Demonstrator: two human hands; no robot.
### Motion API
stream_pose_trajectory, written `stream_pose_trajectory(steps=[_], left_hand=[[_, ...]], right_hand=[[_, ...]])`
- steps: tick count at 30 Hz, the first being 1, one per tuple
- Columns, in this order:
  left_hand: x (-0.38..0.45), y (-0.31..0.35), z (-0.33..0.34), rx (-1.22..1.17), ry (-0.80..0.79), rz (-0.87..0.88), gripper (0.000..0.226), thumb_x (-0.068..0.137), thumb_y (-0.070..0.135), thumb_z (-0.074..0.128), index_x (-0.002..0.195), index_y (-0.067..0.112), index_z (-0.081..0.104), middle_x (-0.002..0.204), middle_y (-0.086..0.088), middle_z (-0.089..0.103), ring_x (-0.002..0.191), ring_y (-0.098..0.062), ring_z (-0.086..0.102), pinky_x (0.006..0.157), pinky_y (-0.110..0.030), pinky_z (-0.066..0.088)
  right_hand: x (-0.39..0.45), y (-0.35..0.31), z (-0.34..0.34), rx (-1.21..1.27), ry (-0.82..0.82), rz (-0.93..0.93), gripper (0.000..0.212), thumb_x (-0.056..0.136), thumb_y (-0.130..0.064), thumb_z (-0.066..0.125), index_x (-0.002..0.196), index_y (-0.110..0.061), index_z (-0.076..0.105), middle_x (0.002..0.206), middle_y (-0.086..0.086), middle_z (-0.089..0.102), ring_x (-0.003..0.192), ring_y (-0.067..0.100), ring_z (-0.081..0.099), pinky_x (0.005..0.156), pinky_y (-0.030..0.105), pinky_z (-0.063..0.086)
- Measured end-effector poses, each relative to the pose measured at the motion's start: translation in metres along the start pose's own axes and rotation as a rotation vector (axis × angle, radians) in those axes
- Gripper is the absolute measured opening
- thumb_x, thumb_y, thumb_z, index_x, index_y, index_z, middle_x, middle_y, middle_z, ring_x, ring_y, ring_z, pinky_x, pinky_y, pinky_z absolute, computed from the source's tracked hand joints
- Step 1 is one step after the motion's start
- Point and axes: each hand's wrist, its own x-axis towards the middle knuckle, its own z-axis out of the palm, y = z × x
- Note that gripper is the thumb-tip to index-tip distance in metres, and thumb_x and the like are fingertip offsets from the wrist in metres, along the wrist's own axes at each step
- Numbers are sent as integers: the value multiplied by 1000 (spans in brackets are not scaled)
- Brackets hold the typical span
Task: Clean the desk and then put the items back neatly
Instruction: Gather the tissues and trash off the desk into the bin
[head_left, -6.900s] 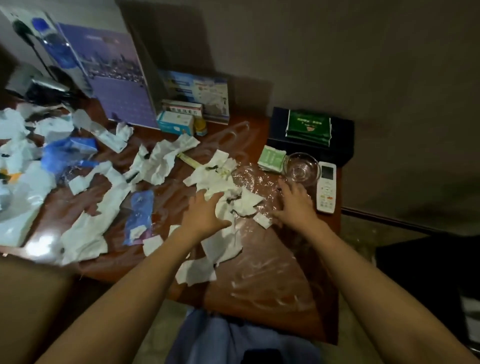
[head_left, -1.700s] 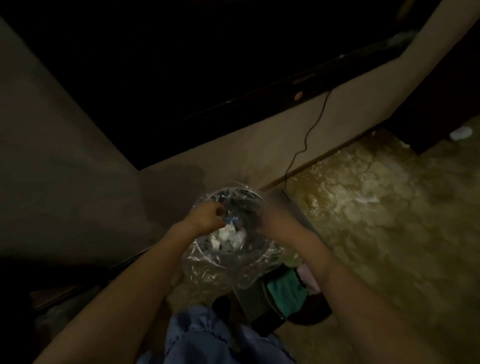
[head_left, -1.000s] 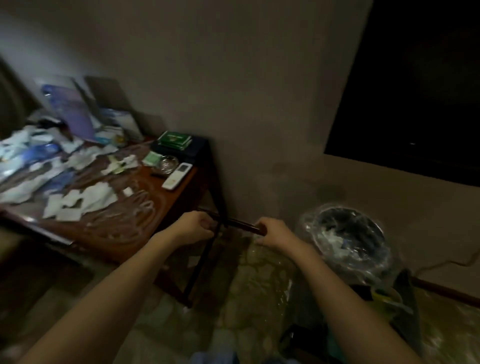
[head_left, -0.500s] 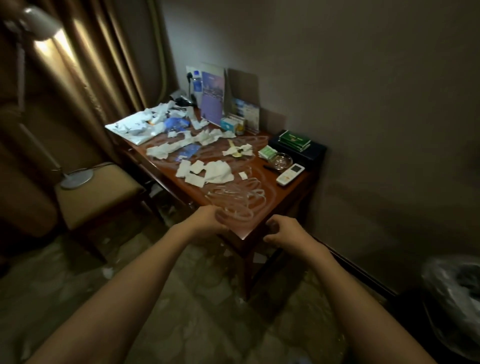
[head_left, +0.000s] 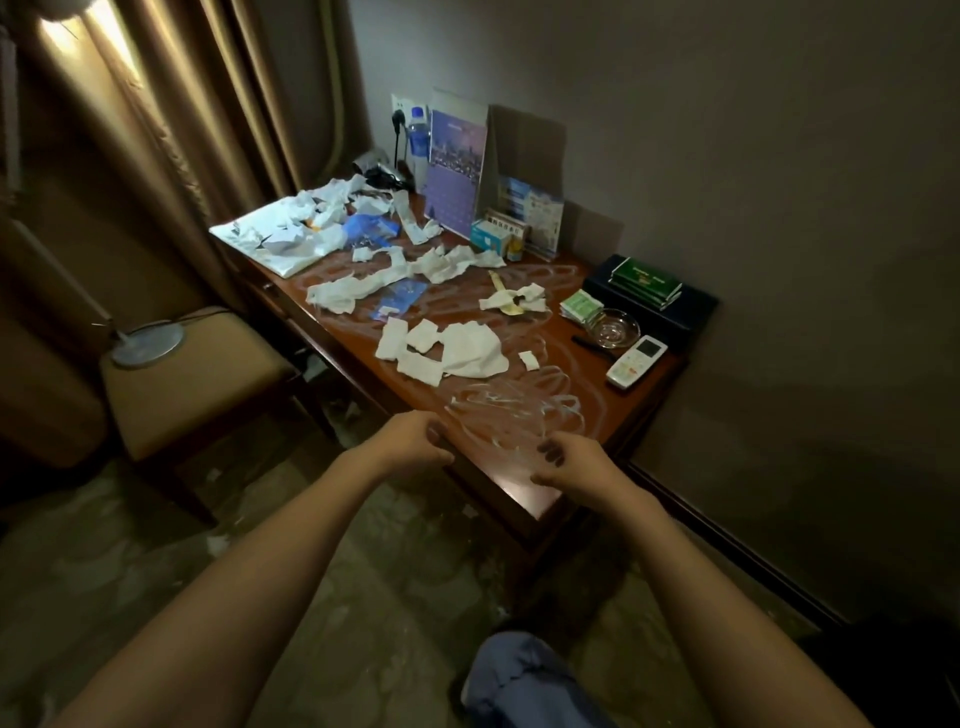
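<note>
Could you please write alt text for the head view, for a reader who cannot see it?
A person's left hand and right hand, both empty with loosely curled fingers, reach toward the near end of a wooden desk littered with torn tissues. A remote, a glass ashtray and a calendar stand farther back.

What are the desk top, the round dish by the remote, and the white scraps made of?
Desk top: looks like glossy reddish-brown wood or veneer; it reflects light and shows pale smear marks. Round dish: clear glass, probably; see-through with bright rim glints. White scraps: soft tissue paper by the look, crumpled, torn, matte.
</note>
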Motion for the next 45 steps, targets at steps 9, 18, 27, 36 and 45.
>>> stream_pose_trajectory(steps=[9, 18, 27, 36, 45], left_hand=[[153, 8, -52, 156, -25, 42, 64, 79, 28, 74, 137, 21, 47, 142, -7, 45, 125, -22, 47, 100, -31, 40], [243, 6, -40, -7, 6, 15, 97, 71, 44, 78, 149, 30, 22, 154, -4, 29, 139, -26, 30, 111, -42, 30], [344, -20, -28, 330, -79, 79, 110, 66, 60, 75, 149, 40, 5, 159, -4, 1, 144, -32, 10, 110, -52, 23], [404, -39, -33, 312, -108, 285, 47, 77, 41, 70, 120, 26, 57, 113, -6, 53, 107, -26, 46, 85, -35, 39], [452, -35, -69, 39, -293, 369, 13, 70, 6, 66, 65, 13, 56, 57, 2, 50, 54, -12, 44, 49, -13, 29]], right_hand=[[133, -1, -22, 82, 51, 70, 52, 85, -18, 69, 132, -11, 49, 128, 8, 53, 105, 15, 52, 74, 16, 42], [193, 10, -46, 116, 111, 198, 42, 84, -17, 69, 124, -14, 55, 120, 4, 57, 93, 10, 50, 72, 16, 41], [257, 10, -37, 235, 221, 438, 47, 84, -17, 70, 128, -11, 53, 116, 6, 61, 92, 10, 51, 76, 19, 41], [337, -13, -16, 331, 361, 623, 61, 82, -17, 73, 136, -15, 47, 129, 5, 49, 116, 19, 52, 97, 26, 41], [354, -22, 1, 322, 457, 774, 11, 90, -7, 57, 84, -15, 61, 86, -1, 61, 76, 12, 56, 68, 20, 38]])
